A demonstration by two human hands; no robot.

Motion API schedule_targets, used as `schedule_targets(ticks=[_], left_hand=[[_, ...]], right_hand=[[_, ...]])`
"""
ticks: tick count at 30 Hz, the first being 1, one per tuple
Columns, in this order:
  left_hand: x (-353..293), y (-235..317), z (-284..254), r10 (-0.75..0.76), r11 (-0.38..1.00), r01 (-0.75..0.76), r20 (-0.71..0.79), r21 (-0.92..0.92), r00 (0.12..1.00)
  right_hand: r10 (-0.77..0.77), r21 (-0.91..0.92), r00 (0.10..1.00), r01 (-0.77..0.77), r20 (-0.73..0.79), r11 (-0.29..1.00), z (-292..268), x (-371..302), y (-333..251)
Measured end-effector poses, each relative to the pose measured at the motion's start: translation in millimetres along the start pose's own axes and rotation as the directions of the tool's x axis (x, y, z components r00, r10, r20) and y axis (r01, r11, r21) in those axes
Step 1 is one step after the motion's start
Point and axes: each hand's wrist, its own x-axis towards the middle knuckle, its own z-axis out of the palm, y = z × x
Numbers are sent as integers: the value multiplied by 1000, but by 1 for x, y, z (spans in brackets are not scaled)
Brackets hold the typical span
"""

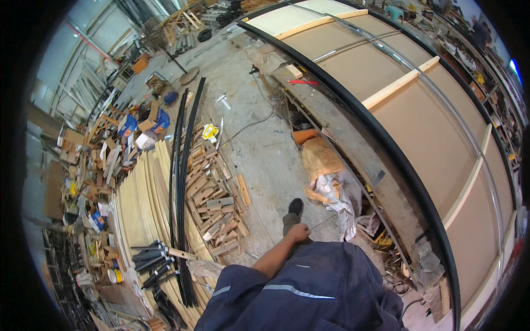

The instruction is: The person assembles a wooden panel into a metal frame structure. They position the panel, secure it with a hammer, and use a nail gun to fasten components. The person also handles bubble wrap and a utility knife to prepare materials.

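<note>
My left hand (300,233) is closed in front of my body, above my dark shoe (296,207). A thin rod-like thing (323,222) sticks out of it toward the right; its kind is too small to make out. My right hand does not show. To the right stands a workbench (359,149) with a large framed panel (441,132) on it, with a black edge, pale wooden crossbars and metal rods. A torn paper sack (322,160) with white plastic lies on the floor against the bench, nearest to my hand.
Small wooden blocks (215,204) are heaped on the left. Long black strips (181,193) lie on pale wooden boards (141,204), near black-headed tools (154,262). A cable (256,122) winds across the concrete floor (265,165). Cardboard boxes (149,118) and scrap clutter the far left.
</note>
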Motion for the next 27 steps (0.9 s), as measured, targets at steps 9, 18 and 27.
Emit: schedule_targets(ticks=[9,18,27], left_hand=[[37,-148,-209,-318,930,318,28,-182,948],[124,-174,-277,-325,882,348,126,-318,937],[136,-23,-231,-49,944,146,309,-297,950]], right_hand=[[-252,237,960,274,-119,932,172,-49,-246],[-101,192,837,239,-537,952,159,-71,-181],[-234,-147,345,261,-909,954,27,-61,-205]])
